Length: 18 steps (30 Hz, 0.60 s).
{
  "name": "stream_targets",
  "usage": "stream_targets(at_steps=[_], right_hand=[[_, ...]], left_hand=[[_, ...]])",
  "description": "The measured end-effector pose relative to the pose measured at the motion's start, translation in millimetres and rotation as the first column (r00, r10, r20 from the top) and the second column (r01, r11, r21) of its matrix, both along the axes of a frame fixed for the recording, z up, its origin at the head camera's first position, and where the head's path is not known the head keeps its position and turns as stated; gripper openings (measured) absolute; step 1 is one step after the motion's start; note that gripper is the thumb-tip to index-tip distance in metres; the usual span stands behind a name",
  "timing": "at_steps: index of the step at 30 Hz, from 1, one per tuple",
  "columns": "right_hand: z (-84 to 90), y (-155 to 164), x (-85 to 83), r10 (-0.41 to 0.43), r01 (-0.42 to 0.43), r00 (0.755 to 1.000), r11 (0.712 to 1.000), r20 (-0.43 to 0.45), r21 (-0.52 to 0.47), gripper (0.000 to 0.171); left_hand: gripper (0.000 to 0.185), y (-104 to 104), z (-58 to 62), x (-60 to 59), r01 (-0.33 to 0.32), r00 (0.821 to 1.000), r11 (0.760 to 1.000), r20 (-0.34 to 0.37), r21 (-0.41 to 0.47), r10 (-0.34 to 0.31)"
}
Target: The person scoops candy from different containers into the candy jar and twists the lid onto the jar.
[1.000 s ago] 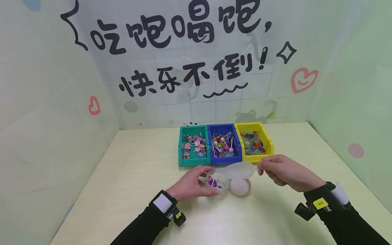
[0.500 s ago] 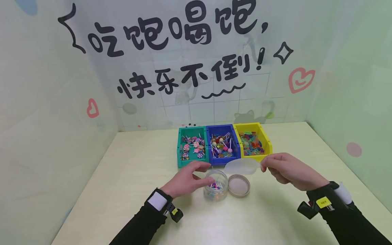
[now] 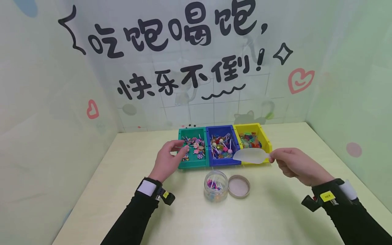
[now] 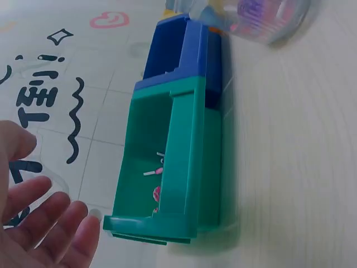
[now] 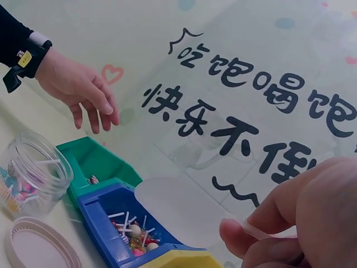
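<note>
In the head view my left hand (image 3: 165,160) hovers over the left side of the green bin (image 3: 193,164), which contains striped mini lollipops (image 3: 198,148). Its fingers are relaxed and hold nothing in the left wrist view. My right hand (image 3: 298,165) pinches the handle of a translucent white scoop (image 3: 250,156). The scoop is held above the front of the blue bin (image 3: 223,163) and the yellow bin (image 3: 268,145), partly covering the yellow one. A clear jar (image 3: 216,195) stands uncapped on the table with some lollipops inside; its round lid (image 3: 239,186) lies at its right.
Ball-headed lollipops (image 3: 221,146) fill part of the blue bin; colourful translucent pieces (image 3: 250,139) lie in the yellow one. The three bins stand side by side on the pale table (image 3: 147,146), before a printed back wall (image 3: 141,112).
My left hand has let go of the jar and moved up and left to the green bin. My right hand has carried the scoop from the jar's mouth up and right toward the bins.
</note>
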State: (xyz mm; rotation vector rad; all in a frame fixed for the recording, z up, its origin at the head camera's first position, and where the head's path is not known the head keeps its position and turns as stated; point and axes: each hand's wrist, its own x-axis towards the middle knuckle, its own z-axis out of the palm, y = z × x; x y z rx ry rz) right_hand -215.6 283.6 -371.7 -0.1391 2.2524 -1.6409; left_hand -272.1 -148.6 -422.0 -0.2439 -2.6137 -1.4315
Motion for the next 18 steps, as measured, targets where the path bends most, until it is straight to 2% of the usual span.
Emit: stream_targets(at_steps=[5, 8, 12, 15, 18], right_hand=[[-4.8, 13, -7.1, -0.057, 0.057, 0.998, 0.998, -0.016, 0.000, 0.026], [-8.4, 21, -11.2, -0.094, 0.094, 0.995, 0.996, -0.024, 0.005, 0.024], [-13.0, 30, -16.9, -0.132, 0.133, 0.991, 0.991, -0.034, 0.018, 0.024], [-14.8, 35, -21.7, -0.157, 0.158, 0.987, 0.987, -0.036, 0.028, 0.025], [-15.0, 37, -26.8, -0.175, 0.176, 0.984, 0.983, -0.037, 0.047, 0.025]], left_hand=[[0.050, -7, -4.3, -16.5, -0.103, 0.995, 0.993, -0.006, -0.053, 0.103], [0.057, -8, -8.3, -24.9, -0.136, 0.990, 0.984, 0.023, -0.113, 0.139], [0.064, -9, -14.6, -33.5, -0.138, 0.984, 0.976, 0.087, -0.169, 0.155], [0.063, -9, -19.4, -38.2, -0.135, 0.978, 0.976, 0.134, -0.168, 0.159], [0.059, -10, -23.3, -40.7, -0.139, 0.975, 0.977, 0.153, -0.159, 0.164]])
